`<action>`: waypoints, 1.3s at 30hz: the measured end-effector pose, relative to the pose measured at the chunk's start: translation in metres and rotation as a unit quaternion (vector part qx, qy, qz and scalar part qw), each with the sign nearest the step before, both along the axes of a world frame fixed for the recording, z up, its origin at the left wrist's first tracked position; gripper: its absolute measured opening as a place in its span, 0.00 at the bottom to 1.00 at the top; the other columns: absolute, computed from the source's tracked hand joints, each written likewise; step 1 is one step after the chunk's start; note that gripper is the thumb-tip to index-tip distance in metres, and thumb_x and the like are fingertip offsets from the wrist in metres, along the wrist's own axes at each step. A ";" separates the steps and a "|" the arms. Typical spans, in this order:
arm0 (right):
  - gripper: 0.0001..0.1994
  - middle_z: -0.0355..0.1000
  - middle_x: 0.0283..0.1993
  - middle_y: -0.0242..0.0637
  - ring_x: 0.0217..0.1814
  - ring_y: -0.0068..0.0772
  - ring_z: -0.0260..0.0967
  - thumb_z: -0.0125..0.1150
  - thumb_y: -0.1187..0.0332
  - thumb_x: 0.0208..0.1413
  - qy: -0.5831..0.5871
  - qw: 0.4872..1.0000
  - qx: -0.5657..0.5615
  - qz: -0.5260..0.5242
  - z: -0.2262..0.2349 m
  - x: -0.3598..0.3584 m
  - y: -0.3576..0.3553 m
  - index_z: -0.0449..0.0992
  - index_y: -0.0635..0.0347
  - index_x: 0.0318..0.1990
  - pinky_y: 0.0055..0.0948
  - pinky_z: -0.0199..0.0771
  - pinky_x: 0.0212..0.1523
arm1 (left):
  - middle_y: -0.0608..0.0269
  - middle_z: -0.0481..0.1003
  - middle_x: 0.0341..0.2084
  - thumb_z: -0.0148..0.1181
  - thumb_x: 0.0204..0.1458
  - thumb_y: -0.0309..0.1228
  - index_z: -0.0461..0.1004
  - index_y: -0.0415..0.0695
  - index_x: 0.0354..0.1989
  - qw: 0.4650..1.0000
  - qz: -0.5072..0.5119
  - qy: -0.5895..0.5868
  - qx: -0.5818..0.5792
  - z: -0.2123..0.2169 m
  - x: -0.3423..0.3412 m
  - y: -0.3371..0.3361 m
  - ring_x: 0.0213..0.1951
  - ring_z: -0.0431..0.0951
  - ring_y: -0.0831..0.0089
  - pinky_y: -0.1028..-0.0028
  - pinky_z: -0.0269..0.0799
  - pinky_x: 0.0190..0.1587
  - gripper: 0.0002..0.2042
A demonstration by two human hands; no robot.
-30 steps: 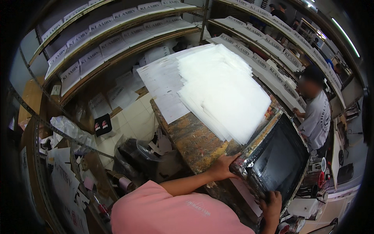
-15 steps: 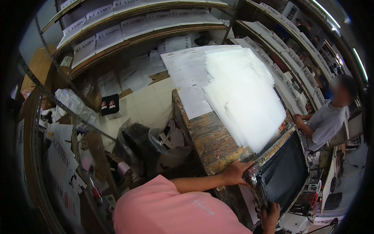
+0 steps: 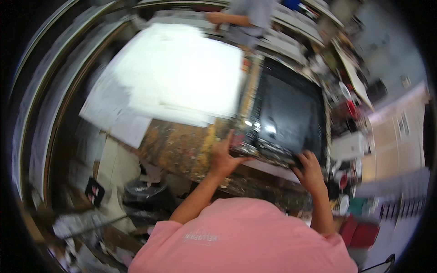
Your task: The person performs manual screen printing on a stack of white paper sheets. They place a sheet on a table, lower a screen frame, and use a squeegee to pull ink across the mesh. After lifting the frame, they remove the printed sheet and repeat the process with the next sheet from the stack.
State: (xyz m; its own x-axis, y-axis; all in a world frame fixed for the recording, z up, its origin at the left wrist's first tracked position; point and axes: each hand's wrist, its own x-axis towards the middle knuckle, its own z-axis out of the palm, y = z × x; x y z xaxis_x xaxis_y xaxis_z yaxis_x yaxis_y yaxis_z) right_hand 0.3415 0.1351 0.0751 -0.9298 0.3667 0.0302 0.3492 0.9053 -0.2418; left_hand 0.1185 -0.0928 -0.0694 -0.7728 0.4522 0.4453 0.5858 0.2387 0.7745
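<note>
A screen printing frame [image 3: 289,116] with a dark mesh and paint-crusted, taped edges lies on the stained worktable [image 3: 175,143]. My left hand [image 3: 223,159] grips its near left corner, thumb stretched along the near edge. At the near right part of the same edge, my right hand [image 3: 312,173] is bent round the rim with its fingers curled. Just left of the frame, a wide spread of bright white sheets [image 3: 182,73] lies overlapping on the table, washed out by the light.
Past the table stands another person [image 3: 250,20], one forearm held out. Shelves with white sheets [image 3: 59,95] line the left. Black plastic bags [image 3: 145,195] sit on the floor below the table. Cluttered containers [image 3: 348,145] are at the right, near a red object [image 3: 359,231].
My view has swung to the right, bringing the frame and both my arms toward the middle. Both hands stay on the frame, which shows no clear shift on the table.
</note>
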 end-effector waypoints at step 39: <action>0.12 0.85 0.47 0.38 0.55 0.43 0.81 0.67 0.58 0.57 -0.115 0.836 0.130 -0.520 -0.057 0.206 0.168 0.88 0.47 0.45 0.56 0.63 0.54 | 0.53 0.76 0.59 0.86 0.38 0.20 0.67 0.30 0.69 0.978 -0.060 -0.179 0.084 -0.009 0.007 0.003 0.57 0.77 0.64 0.64 0.72 0.64 0.46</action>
